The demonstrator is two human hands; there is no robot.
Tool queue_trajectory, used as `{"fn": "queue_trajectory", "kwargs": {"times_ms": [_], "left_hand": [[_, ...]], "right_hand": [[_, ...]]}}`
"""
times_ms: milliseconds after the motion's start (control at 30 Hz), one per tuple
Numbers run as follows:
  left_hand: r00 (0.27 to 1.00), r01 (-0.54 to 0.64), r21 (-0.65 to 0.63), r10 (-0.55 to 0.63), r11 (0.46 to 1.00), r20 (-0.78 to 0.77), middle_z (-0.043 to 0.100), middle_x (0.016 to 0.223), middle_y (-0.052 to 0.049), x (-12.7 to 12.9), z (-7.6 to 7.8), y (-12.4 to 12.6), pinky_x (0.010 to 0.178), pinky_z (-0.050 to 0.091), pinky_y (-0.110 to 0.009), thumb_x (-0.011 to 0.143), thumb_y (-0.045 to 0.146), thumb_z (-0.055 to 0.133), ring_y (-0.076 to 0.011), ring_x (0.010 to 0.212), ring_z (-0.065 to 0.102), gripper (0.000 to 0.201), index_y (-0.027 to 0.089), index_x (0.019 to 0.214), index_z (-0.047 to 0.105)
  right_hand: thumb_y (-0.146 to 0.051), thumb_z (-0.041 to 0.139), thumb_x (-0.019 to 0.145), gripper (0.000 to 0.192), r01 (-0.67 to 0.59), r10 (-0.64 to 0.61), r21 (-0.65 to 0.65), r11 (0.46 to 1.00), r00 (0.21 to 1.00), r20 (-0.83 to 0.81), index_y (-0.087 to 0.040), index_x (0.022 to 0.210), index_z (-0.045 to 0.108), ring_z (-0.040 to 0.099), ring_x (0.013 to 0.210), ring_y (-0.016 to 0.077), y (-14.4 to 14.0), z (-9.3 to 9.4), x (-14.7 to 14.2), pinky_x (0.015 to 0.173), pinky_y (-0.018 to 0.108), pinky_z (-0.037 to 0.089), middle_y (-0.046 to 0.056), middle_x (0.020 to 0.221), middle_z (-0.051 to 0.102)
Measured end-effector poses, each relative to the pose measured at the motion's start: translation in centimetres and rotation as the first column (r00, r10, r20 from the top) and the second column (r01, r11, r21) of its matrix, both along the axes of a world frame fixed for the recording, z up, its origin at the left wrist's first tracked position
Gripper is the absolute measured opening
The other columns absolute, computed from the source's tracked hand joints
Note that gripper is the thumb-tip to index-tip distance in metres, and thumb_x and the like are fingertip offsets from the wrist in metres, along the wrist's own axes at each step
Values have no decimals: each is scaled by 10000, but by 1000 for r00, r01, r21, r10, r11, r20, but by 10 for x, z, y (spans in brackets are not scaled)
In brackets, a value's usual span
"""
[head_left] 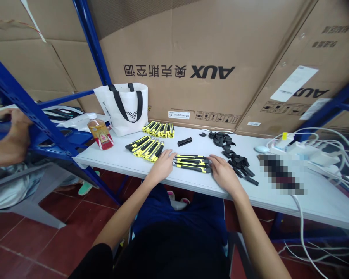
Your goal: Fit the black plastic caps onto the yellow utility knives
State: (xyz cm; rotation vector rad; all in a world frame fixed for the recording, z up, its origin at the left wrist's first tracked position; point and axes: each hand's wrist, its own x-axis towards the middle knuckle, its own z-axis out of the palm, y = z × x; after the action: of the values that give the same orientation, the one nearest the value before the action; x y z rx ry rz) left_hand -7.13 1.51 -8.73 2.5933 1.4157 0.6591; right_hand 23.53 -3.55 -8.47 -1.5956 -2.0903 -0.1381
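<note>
Several yellow-and-black utility knives (190,163) lie side by side on the table between my two hands. At their left ends, the closed fingers of my left hand (162,167) press against the row. My right hand (224,173) has its fingers bent round the right ends. Left of my left hand is a fanned group of similar knives (147,148), with another yellow-and-black group (159,129) behind it. Just right of my right hand lies a loose pile of small black plastic parts (240,162). A black stapler-like piece (185,142) rests beyond the row.
A white tote bag (130,108) and a drink bottle (100,131) stand at the table's left. White cables and chargers (317,153) crowd the right, near a pixelated dark object (280,174). Large cartons (174,46) back the narrow table (267,199). Another person's arm (13,135) shows at far left.
</note>
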Motion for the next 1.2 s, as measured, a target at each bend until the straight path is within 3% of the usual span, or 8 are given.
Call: {"fn": "queue_trajectory", "kwargs": {"times_ms": [100, 200, 300, 400, 500, 700, 833, 1200], "left_hand": [[1000, 2, -7, -2, 1000, 9, 514, 1600, -205, 0, -1, 0, 1330, 320, -468, 924, -41, 346, -276, 1565, 413, 632, 96, 1501, 566], [998, 18, -6, -18, 1000, 59, 546, 1570, -196, 0, 1, 1, 1336, 310, -460, 906, -54, 346, -272, 1543, 438, 643, 81, 1501, 549], [982, 35, -29, -29, 999, 188, 607, 1501, -163, 1, 7, 1, 1293, 386, -446, 910, -45, 349, -250, 1455, 533, 635, 114, 1500, 520], [951, 155, -70, -129, 986, 279, 649, 1442, -119, 1, 19, -4, 1225, 465, -408, 1024, 103, 409, -232, 1363, 608, 409, 194, 1377, 594], [945, 273, -80, -252, 959, 209, 624, 1494, -90, 2, 28, -12, 1281, 386, -443, 1096, 330, 484, -247, 1410, 568, 250, 236, 1241, 664], [969, 241, -103, -233, 965, 87, 511, 1634, -115, 3, 31, -18, 1322, 287, -506, 1047, 567, 592, -302, 1493, 488, 441, 237, 1334, 651], [969, 242, -108, -236, 964, 67, 483, 1663, -126, 3, 29, -16, 1326, 282, -493, 1048, 596, 574, -299, 1518, 469, 504, 229, 1387, 638], [968, 248, -100, -244, 964, 53, 539, 1624, -106, 3, 31, -15, 1318, 295, -481, 1099, 518, 510, -277, 1489, 502, 428, 237, 1380, 670]], "right_hand": [[-301, 333, 1091, 463, 17, -19, -20, 1000, 992, -123, -215, 1480, 569, 644, 1357, 340, -3, 7, -2, 1126, 534, 529, 161, 1501, 643], [-444, 356, 1120, 391, -17, 0, -69, 997, 972, -235, -255, 1390, 566, 664, 1334, 312, -9, 19, -6, 1116, 499, 534, 134, 1485, 656], [-524, 430, 1105, 322, -163, 132, -123, 979, 965, -227, -278, 1225, 601, 628, 1385, 289, -16, 28, -11, 1149, 473, 508, 109, 1535, 625], [-573, 529, 1063, 338, -230, 205, -153, 961, 965, -163, -282, 1217, 606, 610, 1403, 306, -19, 30, -15, 1177, 506, 483, 115, 1571, 597], [-592, 582, 1030, 385, -210, 191, -147, 966, 972, -134, -286, 1264, 603, 618, 1396, 326, -18, 27, -15, 1168, 538, 492, 126, 1598, 576], [-583, 610, 1015, 383, -217, 198, -145, 965, 971, -131, -279, 1249, 605, 586, 1435, 329, -16, 24, -13, 1186, 554, 475, 128, 1629, 545], [-592, 617, 1005, 362, -205, 189, -144, 968, 975, -115, -270, 1170, 622, 603, 1412, 344, -15, 23, -12, 1175, 569, 478, 133, 1634, 541], [-578, 608, 1013, 348, -189, 182, -129, 973, 981, -65, -274, 1170, 672, 643, 1373, 328, -16, 26, -14, 1146, 540, 516, 116, 1610, 574]]}}
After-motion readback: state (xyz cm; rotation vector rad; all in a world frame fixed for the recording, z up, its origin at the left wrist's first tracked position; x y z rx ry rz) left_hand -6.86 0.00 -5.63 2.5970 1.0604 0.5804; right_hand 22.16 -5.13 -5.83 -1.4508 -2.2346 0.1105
